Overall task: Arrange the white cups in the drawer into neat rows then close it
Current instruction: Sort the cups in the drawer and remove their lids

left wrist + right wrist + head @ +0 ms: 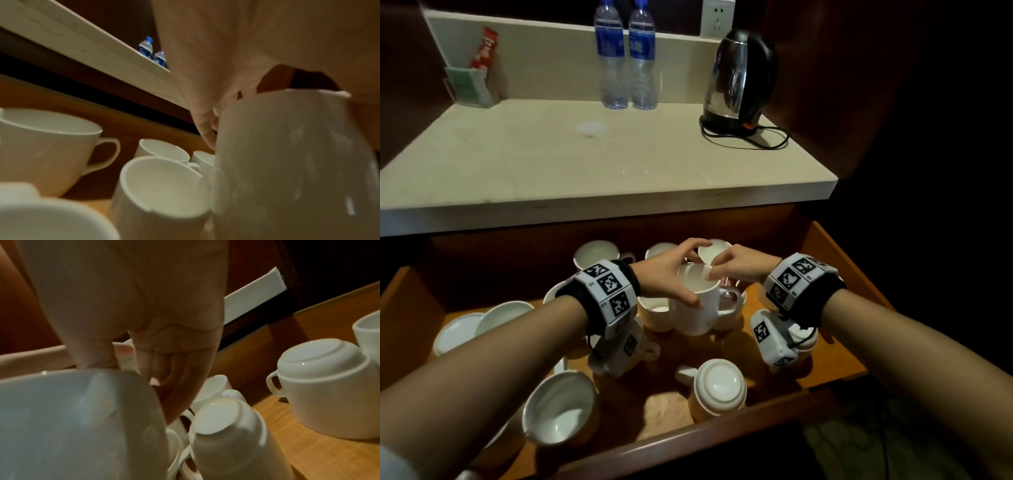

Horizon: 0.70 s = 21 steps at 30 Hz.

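Observation:
A tall white mug [695, 308] is upright in the middle of the open wooden drawer [839, 267], crowded by other white cups. My left hand [674, 274] grips its side, thumb on the near wall and fingers reaching over the far rim. My right hand [722, 269] pinches the rim on the handle side. The left wrist view is filled by the mug [287, 162] under my left hand's palm [226, 48]. In the right wrist view my right hand's thumb [98, 353] sits on the mug's rim [72, 418]. Whether the mug rests on the drawer floor is hidden.
Loose cups lie around: one on its side at the near left [560, 407], an upside-down one in front [719, 387], saucers at the left [458, 330], more at the back [595, 253]. Above, the counter [585, 192] holds two water bottles [626, 58] and a kettle [739, 75].

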Tool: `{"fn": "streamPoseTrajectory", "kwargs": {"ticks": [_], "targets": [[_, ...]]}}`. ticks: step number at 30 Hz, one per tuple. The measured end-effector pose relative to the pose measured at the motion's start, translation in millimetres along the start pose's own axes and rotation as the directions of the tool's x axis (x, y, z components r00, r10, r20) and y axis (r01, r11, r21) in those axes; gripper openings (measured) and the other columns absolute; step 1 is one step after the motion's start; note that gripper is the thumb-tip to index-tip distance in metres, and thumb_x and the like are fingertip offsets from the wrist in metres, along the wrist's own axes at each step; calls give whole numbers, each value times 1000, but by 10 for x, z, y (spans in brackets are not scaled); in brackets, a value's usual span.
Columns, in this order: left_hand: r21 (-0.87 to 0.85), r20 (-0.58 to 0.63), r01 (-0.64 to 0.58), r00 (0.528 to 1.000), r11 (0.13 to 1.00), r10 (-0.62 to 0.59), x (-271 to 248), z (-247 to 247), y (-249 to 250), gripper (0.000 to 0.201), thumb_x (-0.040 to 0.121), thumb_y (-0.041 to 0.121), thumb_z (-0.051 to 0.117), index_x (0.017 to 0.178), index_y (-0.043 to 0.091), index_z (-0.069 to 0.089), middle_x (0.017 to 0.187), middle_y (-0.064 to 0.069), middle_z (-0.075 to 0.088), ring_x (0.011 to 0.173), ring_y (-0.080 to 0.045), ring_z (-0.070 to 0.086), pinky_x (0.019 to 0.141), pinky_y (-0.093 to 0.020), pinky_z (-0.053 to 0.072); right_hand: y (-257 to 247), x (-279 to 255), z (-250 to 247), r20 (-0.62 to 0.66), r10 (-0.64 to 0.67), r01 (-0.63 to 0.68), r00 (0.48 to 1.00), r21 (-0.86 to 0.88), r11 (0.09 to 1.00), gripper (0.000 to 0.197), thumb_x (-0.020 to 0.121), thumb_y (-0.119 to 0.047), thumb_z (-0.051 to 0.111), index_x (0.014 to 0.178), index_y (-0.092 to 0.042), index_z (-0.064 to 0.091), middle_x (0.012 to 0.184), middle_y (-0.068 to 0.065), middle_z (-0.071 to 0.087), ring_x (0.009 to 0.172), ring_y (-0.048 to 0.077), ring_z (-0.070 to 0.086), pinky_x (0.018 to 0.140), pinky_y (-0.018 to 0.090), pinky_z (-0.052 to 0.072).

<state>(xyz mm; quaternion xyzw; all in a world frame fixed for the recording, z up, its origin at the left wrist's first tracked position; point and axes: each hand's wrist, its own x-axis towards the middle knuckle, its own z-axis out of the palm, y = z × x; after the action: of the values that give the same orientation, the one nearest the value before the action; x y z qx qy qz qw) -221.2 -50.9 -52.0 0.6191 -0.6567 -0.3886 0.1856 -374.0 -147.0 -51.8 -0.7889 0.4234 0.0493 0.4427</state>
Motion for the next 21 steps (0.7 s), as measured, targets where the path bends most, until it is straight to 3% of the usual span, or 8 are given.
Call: {"fn": "streamPoseTrajectory", "kwargs": {"ticks": [2,5,7,9,11,16,19,21], "targets": [[6,11,-15,1000,1000,15,-17,57,0,91,73,15,77,144,27,21,130,0,42,119,-10,39,90,-18,32,1,-48,56,-58,0,-4,998,-82,997,12,85,-12,60,88,-5,70,65,-2,56,59,8,50,53,18,39],[-79,33,-23,999,997,26,-70,90,-22,84,73,20,77,142,26,29,136,3,45,126,-7,38,95,-18,30,48,-96,163,-106,19,-36,994,-164,986,11,81,-11,60,74,-17,66,61,-3,55,56,8,50,52,20,38],[-130,21,-33,999,991,36,-100,80,-52,72,76,24,75,138,25,39,133,6,48,124,-4,40,97,-20,32,78,-126,214,-108,31,-56,994,-242,969,7,81,-17,64,85,-21,68,65,-4,57,64,12,53,59,23,40],[-175,-23,-38,999,984,34,-124,58,-98,57,79,32,71,131,24,48,133,4,52,125,-7,44,104,-27,36,99,-166,277,-103,28,-62,994,-349,935,24,82,-22,67,106,-20,69,79,-1,62,78,15,54,69,26,40],[-213,-84,-46,996,976,28,-131,38,-150,49,80,36,70,124,22,55,128,0,58,121,-10,51,108,-33,37,128,-188,326,-106,12,-56,994,-419,906,31,84,-21,66,115,-17,67,96,5,67,86,16,56,73,23,38],[-217,-164,-41,986,975,5,-136,17,-243,31,87,15,62,118,10,59,118,-6,64,105,-11,57,93,-20,40,197,-73,386,-72,-3,-31,997,-456,890,30,86,-20,65,116,-15,66,110,7,67,85,14,51,73,24,38],[-174,-204,-20,979,985,-16,-67,0,-324,26,88,14,61,114,12,62,112,-4,65,106,-14,59,98,-27,43,196,37,393,-20,-30,16,999,-479,878,31,86,-21,65,116,-14,66,110,6,66,85,12,51,64,21,37],[-174,-242,0,969,985,-43,19,0,-369,24,88,13,61,112,11,63,108,-1,65,104,-13,60,98,-27,44,215,102,379,25,-45,51,999,-520,853,32,86,-24,65,117,-16,65,110,7,66,87,13,52,64,20,36]]}}
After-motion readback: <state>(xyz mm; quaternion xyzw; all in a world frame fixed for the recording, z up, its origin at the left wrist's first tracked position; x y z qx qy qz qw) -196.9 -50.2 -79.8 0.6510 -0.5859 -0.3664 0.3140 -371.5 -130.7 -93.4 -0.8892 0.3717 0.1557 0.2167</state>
